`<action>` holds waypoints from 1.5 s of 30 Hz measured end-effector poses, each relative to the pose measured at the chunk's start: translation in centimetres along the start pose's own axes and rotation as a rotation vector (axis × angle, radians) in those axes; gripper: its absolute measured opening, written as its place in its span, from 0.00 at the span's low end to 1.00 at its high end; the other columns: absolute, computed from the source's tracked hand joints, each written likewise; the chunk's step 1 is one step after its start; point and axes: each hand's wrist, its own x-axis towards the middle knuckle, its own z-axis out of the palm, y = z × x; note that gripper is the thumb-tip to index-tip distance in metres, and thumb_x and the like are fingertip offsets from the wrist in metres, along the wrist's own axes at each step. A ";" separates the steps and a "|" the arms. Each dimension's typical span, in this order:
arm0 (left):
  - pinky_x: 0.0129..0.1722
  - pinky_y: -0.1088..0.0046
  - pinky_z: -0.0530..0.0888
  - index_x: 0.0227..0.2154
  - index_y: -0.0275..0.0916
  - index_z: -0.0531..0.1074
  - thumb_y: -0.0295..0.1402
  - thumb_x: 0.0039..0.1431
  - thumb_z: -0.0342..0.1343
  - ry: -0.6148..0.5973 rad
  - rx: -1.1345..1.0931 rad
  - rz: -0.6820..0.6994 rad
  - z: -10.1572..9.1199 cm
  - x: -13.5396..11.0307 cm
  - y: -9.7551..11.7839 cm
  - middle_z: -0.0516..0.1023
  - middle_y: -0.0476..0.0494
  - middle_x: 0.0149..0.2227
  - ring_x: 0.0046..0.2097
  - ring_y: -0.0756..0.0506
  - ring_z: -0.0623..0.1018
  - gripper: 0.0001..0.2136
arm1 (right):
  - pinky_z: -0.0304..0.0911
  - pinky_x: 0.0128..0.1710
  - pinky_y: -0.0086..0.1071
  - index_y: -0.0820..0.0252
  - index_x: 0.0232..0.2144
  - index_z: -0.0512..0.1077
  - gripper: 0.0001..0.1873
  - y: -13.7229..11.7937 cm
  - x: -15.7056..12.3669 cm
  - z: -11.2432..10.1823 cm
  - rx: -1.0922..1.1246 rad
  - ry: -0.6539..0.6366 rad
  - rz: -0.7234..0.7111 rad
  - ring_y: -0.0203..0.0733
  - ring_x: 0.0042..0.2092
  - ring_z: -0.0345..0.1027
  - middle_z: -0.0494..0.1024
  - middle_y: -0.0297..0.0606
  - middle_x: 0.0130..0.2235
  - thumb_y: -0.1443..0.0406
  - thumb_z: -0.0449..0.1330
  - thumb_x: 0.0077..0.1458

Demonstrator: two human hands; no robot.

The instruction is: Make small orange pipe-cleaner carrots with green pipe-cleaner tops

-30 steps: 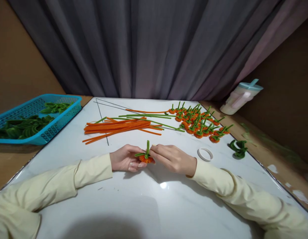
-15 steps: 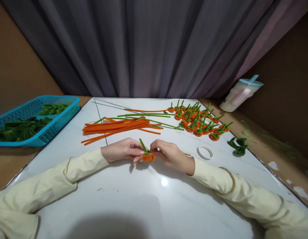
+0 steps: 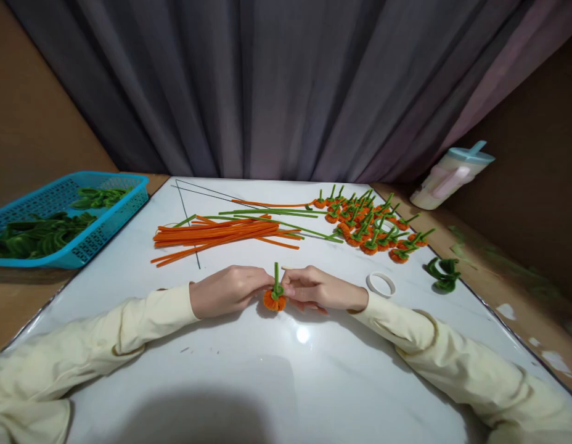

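A small pipe-cleaner pumpkin (image 3: 274, 301), orange and fuzzy with an upright green stem, is held just above the white table between my two hands. My left hand (image 3: 233, 290) pinches it from the left, its fingertips partly hidden behind the stem. From the right, my right hand (image 3: 316, 288) pinches its green part between thumb and fingers. A thin pale stick end shows above the right fingers; what it belongs to I cannot make out. Behind my hands lies a bundle of orange pipe cleaners (image 3: 216, 234), with green pipe cleaners (image 3: 277, 213) beyond it.
Several finished pumpkins (image 3: 369, 246) stand at the back right. A white tape ring (image 3: 381, 284) and curled green pieces (image 3: 444, 274) lie at the right. A blue basket (image 3: 77, 246) with green pieces stands at the left, a lidded tumbler (image 3: 447, 179) at the far right.
The pumpkin has turned upright, its stem now vertical instead of leaning left. My left hand has rolled over palm down, and my right hand has turned so its thumb shows.
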 end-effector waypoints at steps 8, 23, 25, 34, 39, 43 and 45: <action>0.31 0.74 0.65 0.36 0.36 0.71 0.26 0.61 0.40 -0.039 0.172 0.089 1.0 -0.3 -0.5 0.75 0.40 0.31 0.31 0.46 0.71 0.14 | 0.42 0.08 0.18 0.61 0.24 0.60 0.15 -0.1 0.3 0.8 0.067 0.012 0.118 0.23 0.13 0.47 0.62 0.25 0.17 0.59 0.50 0.59; 0.29 0.76 0.61 0.27 0.38 0.68 0.34 0.60 0.46 0.079 -0.282 -0.360 1.5 -0.4 2.2 0.71 0.47 0.26 0.27 0.50 0.68 0.10 | 0.46 0.07 0.18 0.61 0.25 0.61 0.11 0.3 0.8 2.7 0.186 0.180 0.146 0.25 0.11 0.48 0.65 0.25 0.15 0.65 0.47 0.59; 0.28 0.76 0.61 0.26 0.38 0.68 0.33 0.60 0.47 0.105 -0.289 -0.380 1.7 -0.4 2.3 0.71 0.47 0.25 0.26 0.50 0.68 0.10 | 0.48 0.07 0.18 0.61 0.26 0.60 0.10 0.4 0.8 2.9 0.203 0.168 0.141 0.25 0.11 0.50 0.66 0.26 0.16 0.64 0.47 0.59; 0.19 0.80 0.61 0.22 0.37 0.66 0.32 0.56 0.51 0.015 -0.443 -0.618 0.9 0.1 3.6 0.68 0.52 0.16 0.17 0.53 0.66 0.09 | 0.55 0.08 0.20 0.61 0.26 0.59 0.09 0.7 1.0 4.0 0.255 0.219 0.122 0.28 0.13 0.58 0.68 0.28 0.17 0.65 0.47 0.58; 0.15 0.78 0.67 0.24 0.36 0.66 0.38 0.53 0.54 -0.003 -0.845 -0.780 1.4 0.2 3.1 0.72 0.49 0.19 0.19 0.50 0.72 0.11 | 0.60 0.11 0.22 0.61 0.26 0.59 0.10 0.9 1.0 3.8 0.404 0.184 0.112 0.30 0.14 0.61 0.69 0.30 0.17 0.63 0.49 0.57; 0.18 0.78 0.70 0.24 0.31 0.68 0.38 0.48 0.60 -0.093 -1.153 -0.855 1.3 0.4 2.0 0.75 0.42 0.23 0.22 0.49 0.75 0.13 | 0.61 0.13 0.23 0.63 0.25 0.59 0.11 0.8 1.1 3.5 0.415 0.161 0.071 0.30 0.15 0.62 0.70 0.32 0.18 0.63 0.50 0.57; 0.20 0.82 0.69 0.25 0.30 0.68 0.36 0.47 0.62 -0.096 -1.278 -0.921 1.0 0.4 1.6 0.76 0.42 0.23 0.22 0.52 0.74 0.13 | 0.60 0.14 0.24 0.63 0.26 0.60 0.11 0.7 1.0 3.4 0.409 0.177 0.002 0.30 0.15 0.62 0.71 0.33 0.20 0.62 0.50 0.58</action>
